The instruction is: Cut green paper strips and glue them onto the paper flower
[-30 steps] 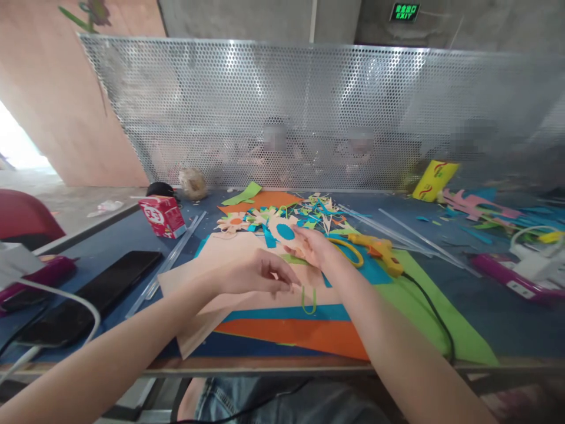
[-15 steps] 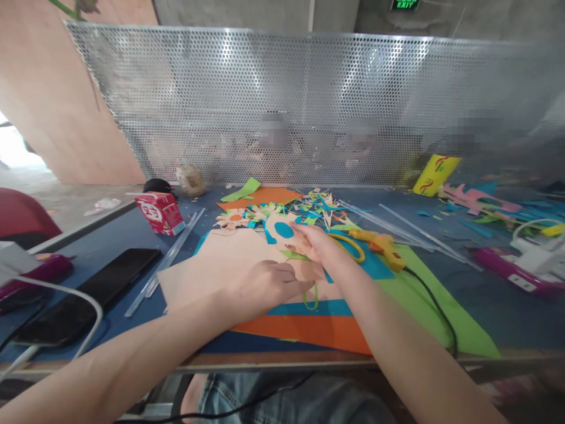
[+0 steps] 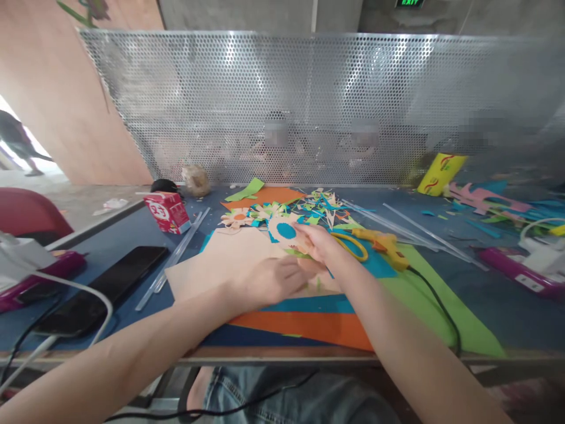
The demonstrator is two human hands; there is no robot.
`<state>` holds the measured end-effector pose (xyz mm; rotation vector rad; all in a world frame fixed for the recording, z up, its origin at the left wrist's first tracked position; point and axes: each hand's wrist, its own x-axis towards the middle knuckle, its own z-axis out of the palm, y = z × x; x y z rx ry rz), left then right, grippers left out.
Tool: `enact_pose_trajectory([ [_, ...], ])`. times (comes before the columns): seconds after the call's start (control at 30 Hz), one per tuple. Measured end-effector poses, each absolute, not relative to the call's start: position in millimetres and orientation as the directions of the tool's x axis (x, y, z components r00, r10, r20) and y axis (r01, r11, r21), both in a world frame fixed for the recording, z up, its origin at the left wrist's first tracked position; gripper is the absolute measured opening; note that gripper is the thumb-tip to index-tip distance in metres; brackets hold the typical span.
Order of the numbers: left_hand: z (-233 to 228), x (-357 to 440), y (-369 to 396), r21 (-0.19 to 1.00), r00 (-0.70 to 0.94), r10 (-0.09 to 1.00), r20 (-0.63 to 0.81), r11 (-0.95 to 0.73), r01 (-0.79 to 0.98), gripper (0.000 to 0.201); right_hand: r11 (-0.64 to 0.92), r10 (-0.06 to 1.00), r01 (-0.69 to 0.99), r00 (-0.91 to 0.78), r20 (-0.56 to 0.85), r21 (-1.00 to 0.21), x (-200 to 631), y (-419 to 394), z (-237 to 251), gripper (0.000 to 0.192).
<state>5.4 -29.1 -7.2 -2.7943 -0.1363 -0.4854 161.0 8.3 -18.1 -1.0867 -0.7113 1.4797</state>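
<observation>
My right hand grips a cut-out paper flower, peach with a blue centre, by its lower part above the tan paper sheet. My left hand has its fingers curled and pinches a thin green paper strip below the flower, most of the strip hidden by the fingers. Both hands meet over stacked blue and orange sheets. Yellow-handled scissors lie just right of my right hand.
A yellow glue gun with a black cord lies on the green sheet. Paper scraps and flowers, clear glue sticks, a red carton, a black phone and a purple power strip surround me. A perforated metal screen backs the table.
My left hand closed its fingers and moved right, onto the green strip under the flower. The hanging loop of strip is now mostly covered. My right hand stayed on the flower.
</observation>
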Motion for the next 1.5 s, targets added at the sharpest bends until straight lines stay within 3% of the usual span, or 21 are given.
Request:
enact_pose_trajectory([
  [0.1, 8, -5, -18, -0.166, 0.871, 0.223, 0.437, -0.932, 0.322, 0.024, -0.202, 0.972, -0.405, 0.031, -0.235, -0.892, 161, 7, -18, 0.023],
  [0.2, 20, -17, -10, 0.133, 0.766, 0.483, 0.425, -0.870, 0.475, 0.024, -0.196, 0.971, -0.400, 0.046, -0.233, -0.895, 160, 6, -17, 0.023],
  [0.27, 22, -24, -5, 0.269, 0.789, 0.517, 0.333, -0.854, 0.446, 0.027, -0.193, 0.971, -0.403, 0.056, -0.234, -0.894, 160, 6, -17, 0.023],
  [0.33, 22, -29, -1, 0.321, 0.846, 0.486, 0.220, -0.855, 0.407, 0.033, -0.193, 0.969, -0.408, 0.061, -0.238, -0.892, 160, 7, -17, 0.023],
  [0.43, 20, -32, 1, 0.226, 0.898, 0.425, 0.110, -0.891, 0.394, 0.037, -0.198, 0.965, -0.411, 0.075, -0.250, -0.890, 161, 8, -17, 0.023],
  [0.57, 16, -29, -5, -0.027, 0.934, 0.357, 0.026, -0.933, 0.358, 0.035, -0.215, 0.961, -0.408, 0.074, -0.267, -0.887, 161, 8, -15, 0.023],
  [0.67, 11, -25, -10, -0.235, 0.960, 0.279, 0.038, -0.931, 0.280, 0.036, -0.219, 0.962, -0.409, 0.061, -0.267, -0.886, 161, 8, -16, 0.022],
  [0.73, 8, -22, -10, -0.287, 0.976, 0.207, 0.067, -0.933, 0.218, 0.035, -0.217, 0.964, -0.411, 0.052, -0.260, -0.886, 161, 8, -17, 0.022],
  [0.83, 12, -24, -7, -0.259, 0.971, 0.188, 0.147, -0.940, 0.221, 0.031, -0.216, 0.968, -0.414, 0.030, -0.250, -0.884, 163, 9, -19, 0.022],
  [0.9, 20, -28, -2, -0.171, 0.930, 0.308, 0.201, -0.924, 0.343, 0.030, -0.216, 0.969, -0.413, 0.022, -0.246, -0.885, 163, 10, -20, 0.022],
  [1.0, 33, -36, 2, -0.004, 0.822, 0.557, 0.120, -0.827, 0.562, 0.041, -0.214, 0.968, -0.409, 0.033, -0.249, -0.887, 163, 10, -20, 0.022],
  [1.1, 35, -39, 2, 0.061, 0.798, 0.603, -0.006, -0.796, 0.602, 0.044, -0.219, 0.966, -0.409, 0.037, -0.256, -0.886, 162, 10, -19, 0.021],
  [1.17, 30, -36, -1, 0.029, 0.811, 0.585, -0.026, -0.810, 0.585, 0.042, -0.224, 0.965, -0.410, 0.032, -0.260, -0.884, 162, 9, -18, 0.022],
  [1.33, 20, -27, -7, -0.212, 0.858, 0.508, 0.072, -0.833, 0.511, 0.036, -0.230, 0.965, -0.413, 0.022, -0.262, -0.881, 162, 8, -17, 0.024],
  [1.5, 19, -25, 3, -0.186, 0.795, 0.584, 0.164, -0.773, 0.606, 0.035, -0.217, 0.966, -0.419, 0.038, -0.256, -0.882, 163, 10, -20, 0.023],
])
